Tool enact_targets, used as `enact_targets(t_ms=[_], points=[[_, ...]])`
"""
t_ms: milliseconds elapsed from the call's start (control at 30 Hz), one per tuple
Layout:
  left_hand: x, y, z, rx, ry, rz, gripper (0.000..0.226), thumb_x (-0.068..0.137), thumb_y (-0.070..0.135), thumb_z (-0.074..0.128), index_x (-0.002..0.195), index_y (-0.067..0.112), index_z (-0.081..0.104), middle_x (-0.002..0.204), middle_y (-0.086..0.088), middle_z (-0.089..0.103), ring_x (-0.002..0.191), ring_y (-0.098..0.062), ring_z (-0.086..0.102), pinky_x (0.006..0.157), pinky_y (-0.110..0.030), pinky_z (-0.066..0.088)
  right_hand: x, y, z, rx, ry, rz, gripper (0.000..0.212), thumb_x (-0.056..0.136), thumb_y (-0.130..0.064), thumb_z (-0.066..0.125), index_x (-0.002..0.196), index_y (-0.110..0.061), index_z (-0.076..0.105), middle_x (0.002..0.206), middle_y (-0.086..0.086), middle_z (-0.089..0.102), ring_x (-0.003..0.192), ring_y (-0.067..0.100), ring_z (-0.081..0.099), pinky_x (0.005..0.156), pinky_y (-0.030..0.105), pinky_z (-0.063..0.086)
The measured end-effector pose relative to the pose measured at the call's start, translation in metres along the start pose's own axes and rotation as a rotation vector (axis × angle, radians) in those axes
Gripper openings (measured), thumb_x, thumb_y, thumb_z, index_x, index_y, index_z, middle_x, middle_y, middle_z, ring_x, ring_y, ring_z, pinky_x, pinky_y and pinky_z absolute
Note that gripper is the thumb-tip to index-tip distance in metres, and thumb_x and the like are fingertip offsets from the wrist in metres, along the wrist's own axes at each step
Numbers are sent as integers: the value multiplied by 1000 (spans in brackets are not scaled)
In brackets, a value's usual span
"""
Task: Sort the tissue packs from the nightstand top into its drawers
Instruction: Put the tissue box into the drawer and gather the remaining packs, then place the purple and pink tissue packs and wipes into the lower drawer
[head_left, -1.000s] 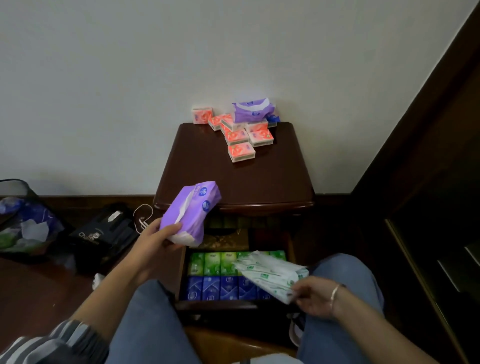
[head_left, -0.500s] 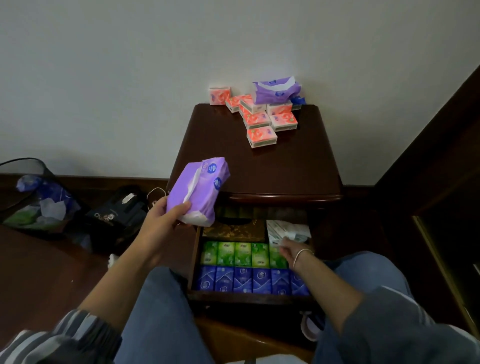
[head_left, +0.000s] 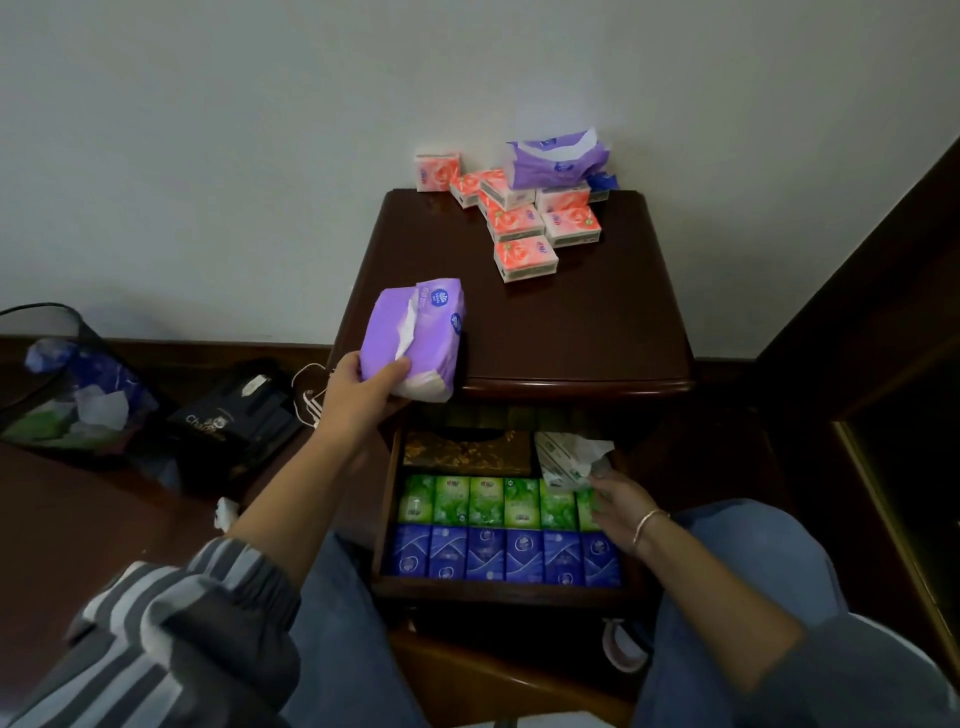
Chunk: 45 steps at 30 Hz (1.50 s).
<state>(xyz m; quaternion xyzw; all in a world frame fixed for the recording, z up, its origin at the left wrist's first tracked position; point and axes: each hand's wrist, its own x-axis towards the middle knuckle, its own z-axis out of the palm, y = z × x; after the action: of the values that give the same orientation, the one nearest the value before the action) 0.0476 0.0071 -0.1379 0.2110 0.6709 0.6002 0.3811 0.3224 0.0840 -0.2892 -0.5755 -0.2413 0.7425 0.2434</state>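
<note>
My left hand (head_left: 361, 387) grips a purple tissue pack (head_left: 418, 338) at the front left corner of the dark nightstand top (head_left: 571, 322). Below it the open drawer (head_left: 498, 584) holds a row of green packs (head_left: 488, 501), a row of blue packs (head_left: 506, 556) and a brown tissue box (head_left: 467, 452). My right hand (head_left: 615, 506) is inside the drawer at its right, fingers touching a white and green pack (head_left: 563, 457) in the back right corner. Several orange packs (head_left: 524, 228) and another purple pack (head_left: 556, 161) lie at the back of the top.
A mesh bin (head_left: 62, 384) with rubbish stands on the floor at the left, a black bag (head_left: 234, 415) beside it. Dark wooden furniture (head_left: 883, 312) rises on the right. My knees in jeans flank the drawer.
My right hand brought the white and green pack into the drawer's back right corner and has drawn back a little. My left hand carried the purple pack up and right, over the nightstand's front corner.
</note>
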Motion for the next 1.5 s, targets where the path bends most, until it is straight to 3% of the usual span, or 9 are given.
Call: enact_targets(t_ms=[300,400,533,833,967,1100,1233,1367,1500], points=[[5,-9,-11,28,9,1,35,86,19,69,116,10,54,117,-8,62,105,-23,64,78,-34,57,24,14,27,-159,-33,21,57,92,4,43,145,-9,28,143,14,35,140,34,27,115,47,24],[9,-14,-23,37,7,24,34,85,21,69,115,14,56,116,-6,63,102,-20,65,71,-28,56,19,5,27,-4,21,-30,40,91,7,39,125,-13,48,137,16,41,131,32,40,111,42,31],[10,-21,-31,0,19,23,34,85,21,70,115,13,57,114,-6,65,96,-16,66,63,-23,55,5,-10,28,335,-18,-37,49,91,11,29,137,-4,38,145,13,37,139,27,31,114,42,25],[-1,-20,-41,11,18,19,45,73,32,74,111,13,60,116,-11,65,105,-28,65,86,-45,56,-5,-28,82,593,20,92,40,90,12,22,121,8,47,148,16,34,139,24,32,115,41,21],[-9,-17,-52,56,25,45,37,76,31,73,106,12,61,116,-16,63,107,-34,63,89,-48,53,-20,-18,74,489,29,105,55,87,11,14,139,1,32,150,12,33,140,24,31,116,42,19],[-20,-14,-53,42,19,59,39,78,30,72,110,13,59,117,-13,63,107,-30,63,87,-46,54,-60,16,53,292,-75,220,28,87,6,30,70,-5,48,117,14,54,133,29,42,111,46,28],[-33,-16,-53,28,0,35,31,84,29,70,111,21,56,114,0,62,108,-21,62,91,-46,55,-119,19,24,-164,-175,322,10,89,-5,48,81,-7,54,120,15,59,115,29,55,100,40,39],[-44,-17,-53,32,7,33,30,85,30,70,110,24,54,113,3,60,107,-18,62,87,-41,56,-164,4,23,-789,-97,-170,12,89,-15,57,96,-19,65,104,2,69,94,14,66,70,14,49],[-51,-16,-52,31,1,26,35,85,27,70,115,20,54,116,0,59,105,-17,62,78,-33,57,-170,-10,45,-1247,28,-840,29,92,-28,50,119,-21,60,119,-5,62,113,11,56,95,26,44]])
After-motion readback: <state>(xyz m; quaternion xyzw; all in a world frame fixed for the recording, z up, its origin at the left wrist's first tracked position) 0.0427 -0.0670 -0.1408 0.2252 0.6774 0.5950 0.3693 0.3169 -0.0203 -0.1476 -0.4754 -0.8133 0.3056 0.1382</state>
